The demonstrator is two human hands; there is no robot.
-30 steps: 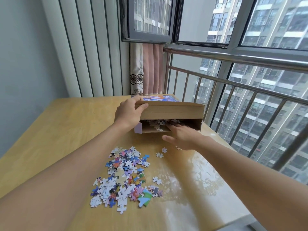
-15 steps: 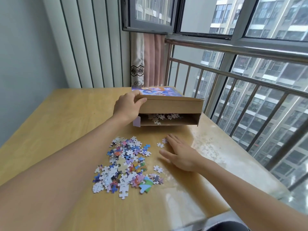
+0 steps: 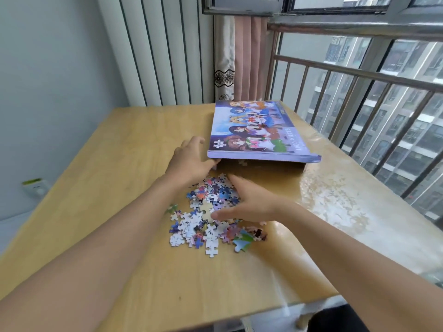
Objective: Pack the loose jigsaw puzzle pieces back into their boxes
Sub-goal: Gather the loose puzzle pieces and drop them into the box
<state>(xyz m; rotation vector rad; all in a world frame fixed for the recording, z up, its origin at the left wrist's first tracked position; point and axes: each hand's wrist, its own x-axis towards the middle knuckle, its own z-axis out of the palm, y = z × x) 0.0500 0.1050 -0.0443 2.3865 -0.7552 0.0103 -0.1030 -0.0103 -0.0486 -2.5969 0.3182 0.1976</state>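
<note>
The puzzle box, its lid printed with cartoon figures, lies on the wooden table with its near side slightly open; a few pieces show in the dark gap. My left hand sits at the box's near left corner, fingers spread beside it and thumb against the corner. A heap of loose jigsaw pieces lies just in front of the box. My right hand rests flat on the right side of the heap, fingers straight and pointing left.
A metal railing and windows run along the table's right side, close behind the box. A curtain hangs at the far corner. The table's right part is glossy under a clear cover. A small white device sits low by the left wall.
My right hand has moved left from the bare table onto the heap of pieces. My left hand has come off the lid's top edge to the box's corner. The camera now looks further down.
</note>
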